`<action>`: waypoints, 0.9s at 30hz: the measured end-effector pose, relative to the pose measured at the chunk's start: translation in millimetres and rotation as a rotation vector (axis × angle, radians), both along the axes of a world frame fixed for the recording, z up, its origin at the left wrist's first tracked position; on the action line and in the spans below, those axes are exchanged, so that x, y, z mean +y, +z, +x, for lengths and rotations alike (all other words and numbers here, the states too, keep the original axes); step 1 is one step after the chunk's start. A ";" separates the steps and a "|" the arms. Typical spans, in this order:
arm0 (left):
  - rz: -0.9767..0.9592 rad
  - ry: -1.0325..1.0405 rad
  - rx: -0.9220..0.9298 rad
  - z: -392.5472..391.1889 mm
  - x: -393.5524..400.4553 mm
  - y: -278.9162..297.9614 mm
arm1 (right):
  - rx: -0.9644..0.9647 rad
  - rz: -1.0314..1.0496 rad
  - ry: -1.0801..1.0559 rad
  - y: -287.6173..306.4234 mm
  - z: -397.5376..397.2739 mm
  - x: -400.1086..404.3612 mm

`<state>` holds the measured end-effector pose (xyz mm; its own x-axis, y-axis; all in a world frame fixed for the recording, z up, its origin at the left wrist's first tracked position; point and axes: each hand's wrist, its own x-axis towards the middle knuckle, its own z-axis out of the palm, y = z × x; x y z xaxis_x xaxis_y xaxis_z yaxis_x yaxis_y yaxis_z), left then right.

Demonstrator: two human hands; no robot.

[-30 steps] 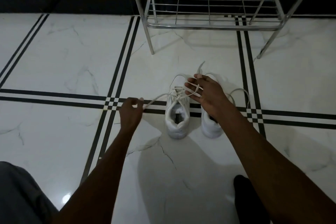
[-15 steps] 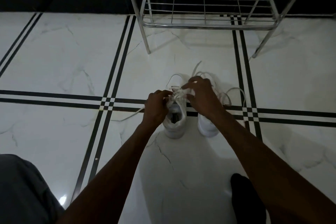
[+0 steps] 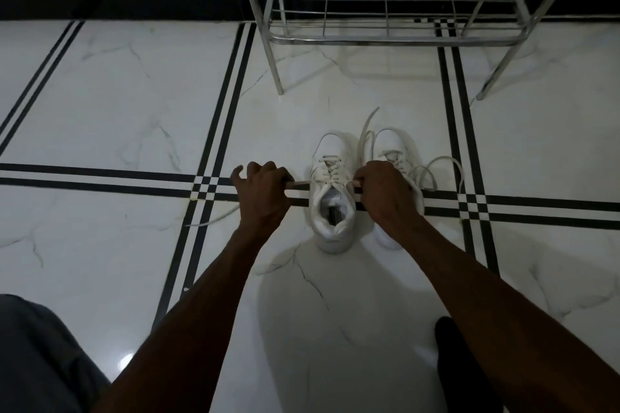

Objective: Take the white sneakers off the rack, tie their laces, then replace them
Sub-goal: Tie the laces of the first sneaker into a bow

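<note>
Two white sneakers stand side by side on the marble floor, toes toward the rack. The left sneaker (image 3: 332,198) is between my hands. My left hand (image 3: 265,194) grips one end of its lace, stretched taut to the left. My right hand (image 3: 385,194) grips the other lace end on the right and covers the rear of the right sneaker (image 3: 391,147). The right sneaker's laces (image 3: 439,168) lie loose on the floor. The metal shoe rack (image 3: 396,38) stands just beyond the sneakers, and its visible lower shelf holds nothing.
The floor is white marble tile with black stripe lines (image 3: 214,144). A black skirting band (image 3: 117,3) runs along the wall. A loose lace tail (image 3: 214,218) trails left of my left wrist. My grey-clad knee (image 3: 37,355) is at lower left, a dark foot (image 3: 459,359) at lower right.
My hands met over the left sneaker's laces half a second ago; now they have pulled apart sideways, drawing the lace tight across the shoe. The view has moved closer.
</note>
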<state>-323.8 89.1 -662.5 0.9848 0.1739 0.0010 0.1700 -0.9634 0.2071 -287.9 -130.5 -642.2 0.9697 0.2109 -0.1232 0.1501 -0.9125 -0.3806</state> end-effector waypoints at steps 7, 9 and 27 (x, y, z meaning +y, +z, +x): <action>-0.072 0.024 0.077 -4.4 -7.7 -2.2 | 0.125 0.048 0.054 1.6 11.5 3.9; -0.115 -0.032 0.103 -1.4 -6.7 -1.2 | 0.138 0.118 0.111 3.2 7.9 -2.6; 0.100 -0.155 -0.030 7.4 -26.5 -0.5 | 0.034 0.004 0.089 6.6 1.1 5.0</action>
<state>-316.4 62.7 -663.1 0.9990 0.0172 0.0406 0.0126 -0.9936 0.1120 -286.9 -125.5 -635.6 0.9426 0.2962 -0.1543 0.2173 -0.8946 -0.3904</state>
